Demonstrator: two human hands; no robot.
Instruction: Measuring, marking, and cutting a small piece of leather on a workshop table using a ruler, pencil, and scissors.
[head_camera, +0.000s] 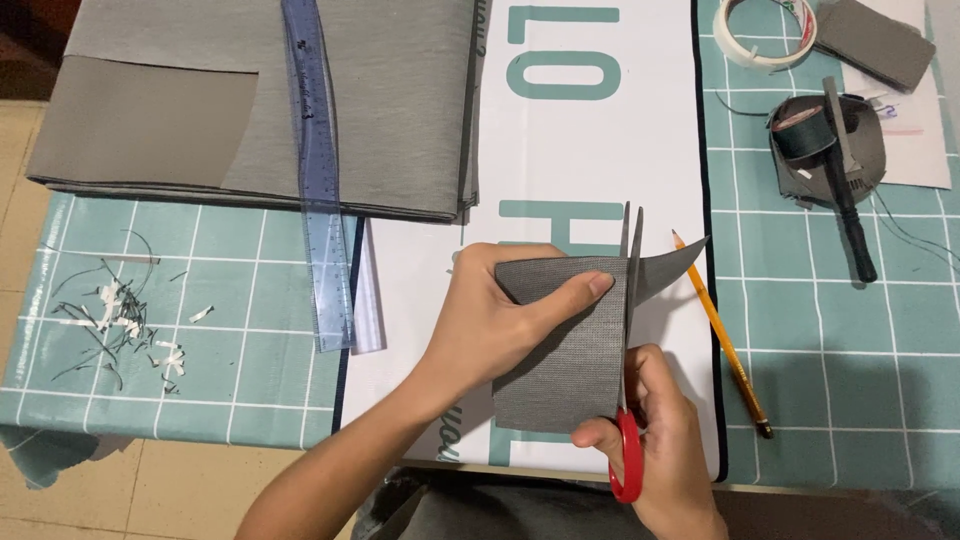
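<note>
Held above the white printed banner sheet (590, 150) near the table's near edge: a rectangular piece of grey woven fabric (560, 350), long axis running near to far, far right corner curling out rightward to a point. Left hand (495, 325) clamped on the fabric's left side, thumb laid across the upper face pointing right, remaining fingers hidden beneath. Right hand (665, 450) closed through the loops of red-handled steel scissors (630, 330), index finger curled under the fabric's near edge. Scissor blades pointing straight away toward the far side, lying along the fabric's right edge, nearly closed, tips just past the far edge. Just right of the blades, a yellow wooden pencil (722, 335) lying diagonally, tip to the far left. Left of the hands, a translucent blue plastic ruler (322, 190) lying near to far across a stack of grey fabric sheets (400, 100). Far right, a roll of white tape (765, 30) on the teal gridded tablecloth (850, 350).
</note>
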